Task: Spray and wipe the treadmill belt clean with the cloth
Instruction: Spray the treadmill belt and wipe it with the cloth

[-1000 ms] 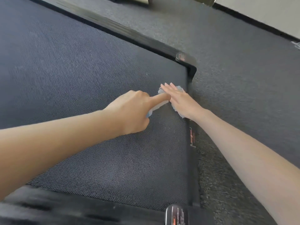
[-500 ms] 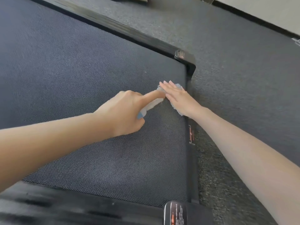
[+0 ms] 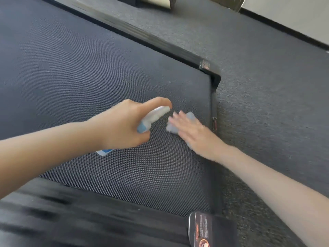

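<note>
- Left hand (image 3: 122,125) grips a small white-and-blue spray bottle (image 3: 151,118), index finger crooked over its nozzle, above the dark treadmill belt (image 3: 89,77).
- Right hand (image 3: 194,132), fingers straight, presses a pale blue cloth (image 3: 171,128) flat on the belt, near the black side rail (image 3: 213,107).
- Grey carpet (image 3: 267,104) lies beyond the rail.

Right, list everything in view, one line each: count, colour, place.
belt: 1, dark grey, left and middle
frame: 1, black, round the belt's edges
labels: 3, orange print on black, along the frame's right side
bottle: 1, white and blue, above the belt, in the left hand
cloth: 1, pale blue, on the belt near the frame's right side, under the right hand
carpet: 1, grey, right of the treadmill
wall: 1, pale, top right
left hand: 1, grips the bottle
right hand: 1, flat on the cloth
</note>
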